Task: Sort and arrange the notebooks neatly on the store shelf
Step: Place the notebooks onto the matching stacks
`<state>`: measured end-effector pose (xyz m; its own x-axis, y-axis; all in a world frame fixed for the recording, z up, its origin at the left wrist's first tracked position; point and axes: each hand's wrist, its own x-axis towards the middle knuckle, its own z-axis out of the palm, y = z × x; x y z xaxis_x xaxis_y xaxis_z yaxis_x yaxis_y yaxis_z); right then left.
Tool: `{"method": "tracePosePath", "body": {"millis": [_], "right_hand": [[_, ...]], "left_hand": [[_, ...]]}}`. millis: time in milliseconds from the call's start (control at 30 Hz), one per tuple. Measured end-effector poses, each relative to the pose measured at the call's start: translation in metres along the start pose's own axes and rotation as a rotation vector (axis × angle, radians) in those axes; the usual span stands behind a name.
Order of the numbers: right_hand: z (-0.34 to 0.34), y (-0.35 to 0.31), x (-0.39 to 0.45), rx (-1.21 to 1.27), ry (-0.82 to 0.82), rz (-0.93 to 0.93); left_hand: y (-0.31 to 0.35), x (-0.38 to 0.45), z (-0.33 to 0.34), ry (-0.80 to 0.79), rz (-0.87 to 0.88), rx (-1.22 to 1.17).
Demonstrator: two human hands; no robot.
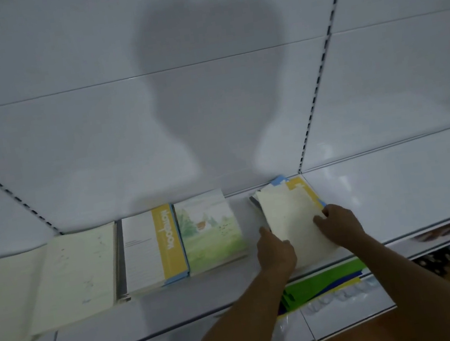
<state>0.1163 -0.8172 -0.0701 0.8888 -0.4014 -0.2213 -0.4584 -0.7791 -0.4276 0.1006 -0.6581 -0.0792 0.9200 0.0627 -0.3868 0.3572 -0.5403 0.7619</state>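
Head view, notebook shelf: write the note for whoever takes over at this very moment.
Left hand: fingers on the left edge of the cream-covered pile, thumb side hidden.
Right hand: fingers curled on the pile's right side, pressing it down.
The pile sits askew on the shelf, blue and yellow covers poking out behind.
Done: landscape-cover stack, yellow-spine "Notebook" stack and pale cream stacks lie in a row to the left.
Left: square the askew pile and align it with the row.
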Motion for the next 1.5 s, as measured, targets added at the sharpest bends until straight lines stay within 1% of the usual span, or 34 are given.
{"method": "tracePosePath", "body": {"millis": [67,133,267,333,433,567,667,733,900,1000,1100,1167,1300,1400,1500], "right_hand": [[-0.007,-0.008,-0.006,0.110,-0.015,0.011],[-0.014,-0.023,-0.014,0.285,-0.016,0.013],[-0.005,-0.073,-0.031,0.508,-0.096,-0.090],[0.009,-0.107,-0.042,0.512,-0.120,-0.155],[0.038,-0.170,-0.062,0.429,-0.152,-0.278],[0.088,-0.246,-0.098,0.306,-0.180,-0.414],[0.121,-0.290,-0.130,0.314,-0.207,-0.479],[0.137,-0.309,-0.151,0.322,-0.247,-0.488],[0.165,-0.340,-0.180,0.341,-0.403,-0.494],[0.181,-0.348,-0.190,0.221,-0.453,-0.523],[0.192,-0.347,-0.191,0.181,-0.434,-0.530],[0.194,-0.345,-0.190,0.122,-0.404,-0.538],[0.195,-0.342,-0.190,0.015,-0.399,-0.568],[0.192,-0.341,-0.188,0.028,-0.426,-0.574],[0.181,-0.337,-0.184,0.088,-0.413,-0.603]], "left_hand": [[-0.002,0.001,-0.011,0.024,0.041,-0.021],[-0.004,0.003,-0.029,0.048,0.087,-0.056],[-0.020,0.004,-0.089,0.130,0.188,-0.092],[-0.034,0.005,-0.129,0.208,0.219,-0.103],[-0.065,0.002,-0.193,0.314,0.212,-0.120],[-0.118,-0.010,-0.273,0.465,0.162,-0.101],[-0.154,-0.019,-0.322,0.563,0.103,-0.057],[-0.172,-0.026,-0.341,0.609,0.056,-0.030],[-0.207,-0.034,-0.359,0.650,-0.028,0.002],[-0.224,-0.034,-0.366,0.683,-0.064,0.103],[-0.230,-0.030,-0.366,0.686,-0.036,0.225],[-0.233,-0.028,-0.365,0.684,-0.058,0.268],[-0.238,-0.027,-0.363,0.675,-0.076,0.355],[-0.239,-0.025,-0.361,0.678,-0.117,0.385],[-0.240,-0.022,-0.357,0.732,-0.081,0.522]]}}
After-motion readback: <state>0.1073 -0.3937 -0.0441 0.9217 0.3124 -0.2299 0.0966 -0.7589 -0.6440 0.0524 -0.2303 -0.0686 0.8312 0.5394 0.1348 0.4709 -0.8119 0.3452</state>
